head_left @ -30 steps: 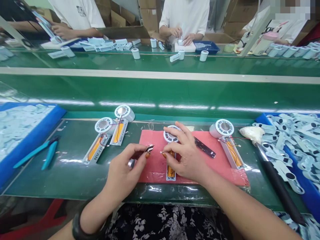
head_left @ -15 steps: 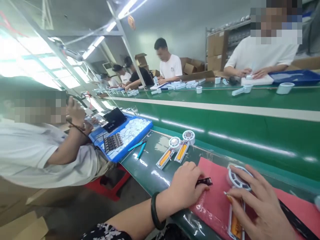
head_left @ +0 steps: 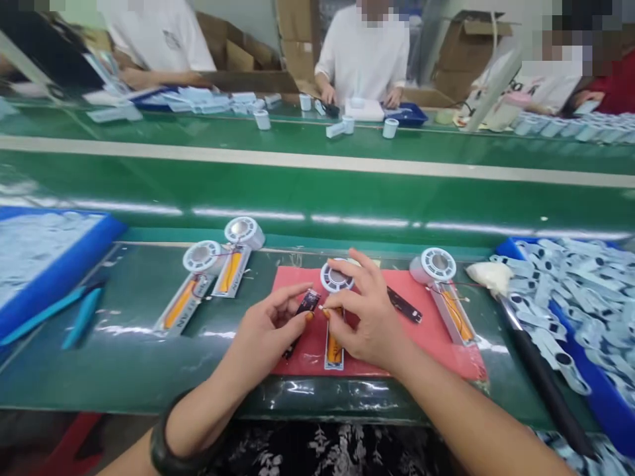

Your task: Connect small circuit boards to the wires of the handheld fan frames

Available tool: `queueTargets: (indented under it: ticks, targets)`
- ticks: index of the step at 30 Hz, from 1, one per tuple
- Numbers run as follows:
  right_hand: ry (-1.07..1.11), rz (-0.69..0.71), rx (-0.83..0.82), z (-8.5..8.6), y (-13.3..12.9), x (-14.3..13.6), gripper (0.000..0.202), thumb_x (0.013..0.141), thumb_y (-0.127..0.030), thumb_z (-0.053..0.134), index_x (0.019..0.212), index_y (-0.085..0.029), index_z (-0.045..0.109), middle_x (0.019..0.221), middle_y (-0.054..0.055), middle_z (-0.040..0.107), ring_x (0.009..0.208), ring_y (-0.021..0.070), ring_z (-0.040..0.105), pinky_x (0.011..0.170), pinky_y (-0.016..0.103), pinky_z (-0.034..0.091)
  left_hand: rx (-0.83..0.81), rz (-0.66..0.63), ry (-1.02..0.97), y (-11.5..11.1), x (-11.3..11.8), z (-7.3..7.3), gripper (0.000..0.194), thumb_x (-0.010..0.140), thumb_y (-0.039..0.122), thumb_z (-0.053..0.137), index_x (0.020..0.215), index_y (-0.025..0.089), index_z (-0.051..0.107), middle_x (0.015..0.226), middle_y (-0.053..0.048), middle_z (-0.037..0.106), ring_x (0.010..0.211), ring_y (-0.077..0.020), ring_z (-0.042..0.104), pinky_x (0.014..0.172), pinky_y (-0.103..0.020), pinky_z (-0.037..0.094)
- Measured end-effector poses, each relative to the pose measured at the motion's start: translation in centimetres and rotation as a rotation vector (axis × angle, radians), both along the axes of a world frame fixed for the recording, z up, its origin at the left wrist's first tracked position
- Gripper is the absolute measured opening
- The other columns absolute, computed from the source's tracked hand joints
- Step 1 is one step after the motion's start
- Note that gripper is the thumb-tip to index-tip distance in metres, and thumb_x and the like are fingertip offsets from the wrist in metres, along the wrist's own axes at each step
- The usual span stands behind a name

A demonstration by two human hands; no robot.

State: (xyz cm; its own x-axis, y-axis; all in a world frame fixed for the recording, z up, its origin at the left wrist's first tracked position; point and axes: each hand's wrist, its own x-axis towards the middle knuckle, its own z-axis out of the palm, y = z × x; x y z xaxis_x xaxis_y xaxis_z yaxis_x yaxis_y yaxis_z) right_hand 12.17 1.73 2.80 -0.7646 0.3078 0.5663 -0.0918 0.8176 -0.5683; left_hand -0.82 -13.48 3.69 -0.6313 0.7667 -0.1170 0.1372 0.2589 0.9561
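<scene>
My left hand (head_left: 265, 324) pinches a narrow black circuit board (head_left: 308, 301), tilted above a red mat (head_left: 417, 347). Close beside it, my right hand (head_left: 372, 320) has thumb and forefinger closed on a small white wire connector (head_left: 321, 308), which is near the board's end; whether they touch I cannot tell. Below both hands lies an open light-blue fan housing (head_left: 335, 360) with a round head and an orange battery in its handle, partly hidden by my right hand. A second black circuit board (head_left: 407, 308) rests on the mat to the right.
Two similar housings (head_left: 186, 297) lie left, another (head_left: 441, 268) right. Teal nippers (head_left: 82, 320) lie near the left blue tray (head_left: 112, 228). At right are a black-handled tool (head_left: 540, 390), a white lump (head_left: 491, 276) and a blue tray (head_left: 578, 360) of light-blue parts. Co-workers sit across the conveyor (head_left: 297, 182).
The view has swung right and down, bringing the right-hand tray into sight. My hands have come closer together, the circuit board now beside the connector.
</scene>
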Motion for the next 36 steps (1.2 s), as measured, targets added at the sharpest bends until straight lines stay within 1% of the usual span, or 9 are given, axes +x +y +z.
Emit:
queueTargets:
  ticks: [2,6,11,14,19,23,29,32,36]
  targets:
    - [-0.006,-0.018,0.000,0.2,0.0,0.0,0.014,0.086,-0.017,0.060,0.088,-0.025,0.071,0.142,0.004,0.057,0.147,0.0310,0.034,0.118,0.059,0.034,0.008,0.014,-0.023,-0.1,0.2,-0.1,0.040,0.081,0.037,0.070,0.117,0.020,0.071,0.073,0.001,0.069,0.065,-0.0151,0.064,0.059,-0.026,0.053]
    - [-0.031,-0.001,-0.017,0.5,-0.3,0.0,0.015,0.085,-0.016,0.059,0.087,-0.025,0.071,0.142,0.003,0.057,0.148,0.0298,0.034,0.119,0.057,0.033,0.066,0.039,0.035,-0.4,1.0,0.6,0.024,0.081,0.030,0.069,0.103,0.023,0.073,0.088,-0.002,0.075,0.078,-0.0162,0.070,0.072,-0.027,0.059]
    - [-0.001,-0.016,0.031,0.6,-0.3,0.0,0.014,0.086,-0.014,0.059,0.087,-0.024,0.069,0.142,0.005,0.057,0.146,0.0309,0.037,0.119,0.058,0.034,0.114,0.081,-0.145,-0.2,1.3,0.5,0.029,0.079,0.028,0.075,0.107,0.025,0.074,0.101,-0.003,0.079,0.094,-0.0183,0.074,0.087,-0.028,0.062]
    - [-0.004,-0.047,0.087,0.6,-0.3,0.1,0.013,0.086,-0.014,0.059,0.087,-0.025,0.067,0.141,0.004,0.057,0.145,0.0314,0.039,0.119,0.060,0.033,0.112,0.077,-0.179,-0.3,1.3,0.2,0.024,0.078,0.029,0.078,0.102,0.025,0.076,0.100,-0.003,0.080,0.091,-0.0197,0.076,0.084,-0.029,0.063]
    - [-0.001,-0.063,0.139,0.6,-0.3,0.2,0.013,0.086,-0.013,0.061,0.087,-0.025,0.065,0.141,0.006,0.057,0.144,0.0315,0.041,0.119,0.061,0.032,0.094,0.099,-0.107,-0.4,1.3,0.3,0.029,0.077,0.031,0.079,0.105,0.024,0.077,0.103,-0.005,0.080,0.091,-0.0226,0.076,0.086,-0.034,0.065]
    - [-0.013,-0.072,0.127,0.5,-0.2,0.3,0.013,0.086,-0.012,0.060,0.087,-0.025,0.064,0.137,0.005,0.059,0.141,0.0293,0.045,0.118,0.058,0.033,0.106,0.111,-0.106,-0.6,1.3,0.3,0.028,0.079,0.030,0.078,0.106,0.026,0.076,0.103,-0.003,0.080,0.093,-0.0196,0.076,0.086,-0.028,0.063]
    - [-0.039,-0.066,0.146,0.5,-0.1,0.3,0.013,0.086,-0.012,0.061,0.087,-0.025,0.065,0.137,0.005,0.060,0.139,0.0282,0.047,0.119,0.057,0.031,0.114,0.111,-0.120,-0.9,1.2,0.2,0.027,0.080,0.028,0.078,0.107,0.027,0.076,0.103,0.000,0.080,0.093,-0.0160,0.075,0.085,-0.022,0.062]
    - [-0.048,-0.063,0.175,0.5,-0.1,0.3,0.013,0.086,-0.012,0.061,0.086,-0.025,0.065,0.136,0.005,0.061,0.139,0.0277,0.047,0.119,0.057,0.030,0.099,0.101,-0.075,-0.9,1.3,0.2,0.027,0.081,0.028,0.077,0.108,0.028,0.076,0.104,0.000,0.080,0.091,-0.0160,0.075,0.083,-0.022,0.062]
    - [-0.057,-0.060,0.227,0.5,0.0,0.3,0.013,0.087,-0.013,0.062,0.087,-0.025,0.065,0.136,0.006,0.061,0.137,0.0280,0.048,0.119,0.058,0.029,0.056,0.095,0.066,-0.7,1.5,0.4,0.025,0.082,0.029,0.075,0.107,0.028,0.076,0.102,0.001,0.080,0.086,-0.0157,0.074,0.077,-0.022,0.061]
